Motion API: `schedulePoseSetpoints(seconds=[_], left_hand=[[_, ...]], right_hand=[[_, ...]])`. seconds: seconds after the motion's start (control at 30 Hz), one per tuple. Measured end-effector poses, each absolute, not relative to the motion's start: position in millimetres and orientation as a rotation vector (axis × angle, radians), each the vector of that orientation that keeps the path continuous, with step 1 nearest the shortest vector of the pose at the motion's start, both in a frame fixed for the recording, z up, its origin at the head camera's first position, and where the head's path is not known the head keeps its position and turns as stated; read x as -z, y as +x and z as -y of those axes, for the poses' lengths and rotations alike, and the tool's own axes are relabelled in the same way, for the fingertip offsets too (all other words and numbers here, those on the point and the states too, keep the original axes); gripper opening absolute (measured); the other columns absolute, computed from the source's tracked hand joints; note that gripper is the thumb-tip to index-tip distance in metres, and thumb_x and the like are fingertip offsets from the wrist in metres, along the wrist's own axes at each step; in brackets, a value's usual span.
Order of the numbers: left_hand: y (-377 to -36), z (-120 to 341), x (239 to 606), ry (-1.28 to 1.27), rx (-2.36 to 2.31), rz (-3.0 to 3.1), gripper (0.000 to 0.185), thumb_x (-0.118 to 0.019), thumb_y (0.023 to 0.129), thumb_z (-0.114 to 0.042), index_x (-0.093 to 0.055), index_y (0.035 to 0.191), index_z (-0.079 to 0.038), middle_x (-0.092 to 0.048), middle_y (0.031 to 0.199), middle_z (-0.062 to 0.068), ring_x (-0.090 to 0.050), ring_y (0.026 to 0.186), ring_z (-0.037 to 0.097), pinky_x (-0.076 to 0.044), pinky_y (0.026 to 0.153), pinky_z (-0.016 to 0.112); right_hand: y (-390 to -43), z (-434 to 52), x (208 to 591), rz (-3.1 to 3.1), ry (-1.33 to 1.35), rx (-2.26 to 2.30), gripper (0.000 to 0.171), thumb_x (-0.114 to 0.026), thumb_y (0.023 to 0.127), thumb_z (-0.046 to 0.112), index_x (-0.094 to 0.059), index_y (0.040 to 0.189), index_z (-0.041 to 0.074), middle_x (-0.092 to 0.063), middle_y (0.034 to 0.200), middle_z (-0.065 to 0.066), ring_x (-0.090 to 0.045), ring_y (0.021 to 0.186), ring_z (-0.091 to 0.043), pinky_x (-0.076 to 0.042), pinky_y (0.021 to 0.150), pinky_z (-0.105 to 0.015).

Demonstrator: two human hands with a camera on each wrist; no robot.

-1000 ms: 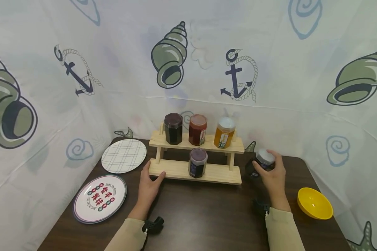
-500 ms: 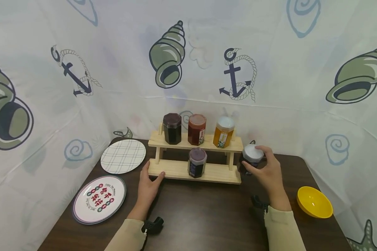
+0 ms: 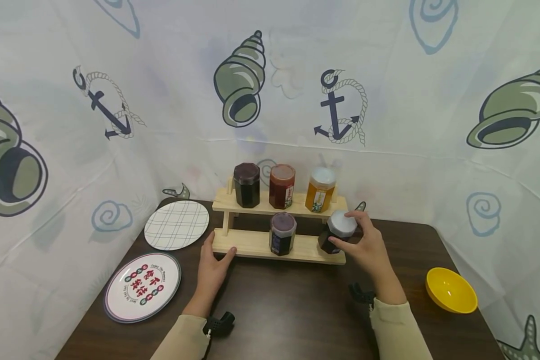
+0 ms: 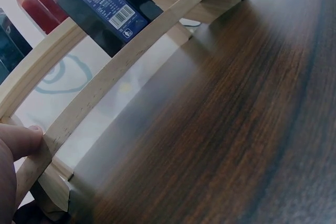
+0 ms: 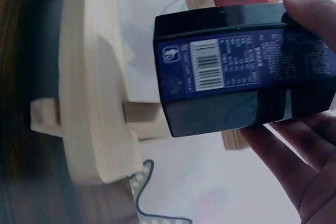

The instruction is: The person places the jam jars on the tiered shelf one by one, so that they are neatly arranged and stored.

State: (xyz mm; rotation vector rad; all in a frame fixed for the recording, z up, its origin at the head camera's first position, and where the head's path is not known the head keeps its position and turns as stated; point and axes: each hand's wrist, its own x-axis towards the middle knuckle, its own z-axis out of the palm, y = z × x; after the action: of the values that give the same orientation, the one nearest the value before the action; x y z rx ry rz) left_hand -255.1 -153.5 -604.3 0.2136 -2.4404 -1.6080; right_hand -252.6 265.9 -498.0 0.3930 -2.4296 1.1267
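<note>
In the head view a two-tier wooden rack [image 3: 247, 241] stands at the table's back. My left hand [image 3: 212, 267] holds the left end of its lower board, thumb [image 4: 26, 139] along the front edge. My right hand [image 3: 364, 248] grips a dark jar [image 3: 326, 241] with a whitish lid near the top. That jar is tilted over the lower board's right end; in the right wrist view its blue barcode label [image 5: 210, 64] shows, with a gap between its base and the board [image 5: 97, 87]. A dark jar with a purplish lid [image 3: 282, 234] stands mid-board.
On the upper tier are a dark jar [image 3: 247, 186], a red jar [image 3: 282, 187] and an amber jar [image 3: 319, 191]. Left of the rack lie a checked plate [image 3: 177, 225] and a plate with red lettering [image 3: 142, 287]. A yellow bowl [image 3: 451, 291] sits at the right.
My right hand has carried the dark jar leftward from the table right of the rack to over the lower board's right end. The left hand keeps its hold on the rack.
</note>
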Motion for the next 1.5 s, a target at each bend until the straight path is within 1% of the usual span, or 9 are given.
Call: schedulePoseSetpoints(seconds=[0.13,0.23,0.43,0.5,0.67,0.8,1.07,1.3,1.5], left_hand=[[-256,154,607,0.214,1.611,2.439,0.093,-0.079,0.102,-0.034,-0.024,0.174,-0.011,-0.034,0.172,0.024,-0.031,0.164,0.04,-0.026,0.132,0.062],[-257,154,608,0.211,1.619,2.433,0.093,-0.079,0.102,-0.035,-0.024,0.174,-0.011,-0.034,0.172,0.023,-0.031,0.164,0.04,-0.026,0.132,0.062],[-257,154,608,0.212,1.62,2.431,0.093,-0.079,0.102,-0.034,-0.024,0.174,-0.011,-0.033,0.172,0.023,-0.03,0.164,0.04,-0.025,0.132,0.062],[-258,154,607,0.21,1.621,2.424,0.093,-0.079,0.102,-0.034,-0.025,0.174,-0.011,-0.033,0.172,0.023,-0.03,0.164,0.04,-0.025,0.132,0.062],[-257,153,608,0.201,1.617,2.414,0.092,-0.079,0.102,-0.034,-0.026,0.173,-0.01,-0.034,0.172,0.024,-0.03,0.164,0.041,-0.025,0.132,0.062],[-257,152,607,0.196,1.619,2.418,0.093,-0.08,0.101,-0.034,-0.026,0.173,-0.01,-0.034,0.171,0.025,-0.03,0.164,0.042,-0.026,0.131,0.064],[-256,153,607,0.205,1.611,2.407,0.092,-0.08,0.101,-0.033,-0.027,0.173,-0.009,-0.035,0.17,0.026,-0.032,0.162,0.043,-0.027,0.13,0.065],[-255,154,608,0.193,1.62,2.399,0.092,-0.079,0.101,-0.034,-0.027,0.173,-0.009,-0.036,0.169,0.026,-0.032,0.162,0.044,-0.027,0.129,0.066],[-255,153,607,0.19,1.628,2.4,0.092,-0.079,0.102,-0.033,-0.026,0.173,-0.009,-0.035,0.17,0.025,-0.032,0.162,0.043,-0.027,0.13,0.065]], right_hand=[[-256,-260,505,2.446,0.45,-1.123,0.078,-0.1,0.08,0.019,-0.054,0.143,0.016,-0.072,0.134,-0.015,-0.075,0.109,-0.027,-0.063,0.089,-0.043],[-257,-257,508,2.456,0.477,-1.122,0.079,-0.101,0.079,0.019,-0.053,0.142,0.016,-0.072,0.136,-0.015,-0.074,0.11,-0.027,-0.063,0.089,-0.048],[-257,-250,511,2.462,0.484,-1.149,0.08,-0.102,0.077,0.017,-0.052,0.141,0.016,-0.073,0.132,-0.015,-0.073,0.103,-0.024,-0.064,0.084,-0.05],[-258,-247,513,2.464,0.499,-1.178,0.079,-0.101,0.079,0.017,-0.051,0.14,0.014,-0.073,0.131,-0.016,-0.075,0.101,-0.025,-0.065,0.083,-0.049],[-260,-241,516,2.489,0.524,-1.212,0.076,-0.099,0.081,0.017,-0.05,0.14,0.015,-0.071,0.135,-0.018,-0.077,0.108,-0.031,-0.066,0.088,-0.047],[-259,-240,517,2.483,0.511,-1.241,0.078,-0.1,0.08,0.014,-0.05,0.14,0.016,-0.071,0.137,-0.02,-0.076,0.111,-0.033,-0.066,0.09,-0.049],[-260,-239,518,2.504,0.513,-1.259,0.084,-0.1,0.078,0.016,-0.049,0.144,0.016,-0.068,0.142,-0.02,-0.074,0.114,-0.035,-0.064,0.091,-0.053],[-259,-238,520,2.545,0.482,-1.201,0.084,-0.099,0.078,0.021,-0.05,0.145,0.02,-0.068,0.146,-0.016,-0.072,0.112,-0.032,-0.06,0.089,-0.052],[-259,-235,520,2.534,0.509,-1.246,0.083,-0.099,0.079,0.021,-0.05,0.147,0.022,-0.066,0.149,-0.016,-0.07,0.124,-0.038,-0.058,0.098,-0.064]])
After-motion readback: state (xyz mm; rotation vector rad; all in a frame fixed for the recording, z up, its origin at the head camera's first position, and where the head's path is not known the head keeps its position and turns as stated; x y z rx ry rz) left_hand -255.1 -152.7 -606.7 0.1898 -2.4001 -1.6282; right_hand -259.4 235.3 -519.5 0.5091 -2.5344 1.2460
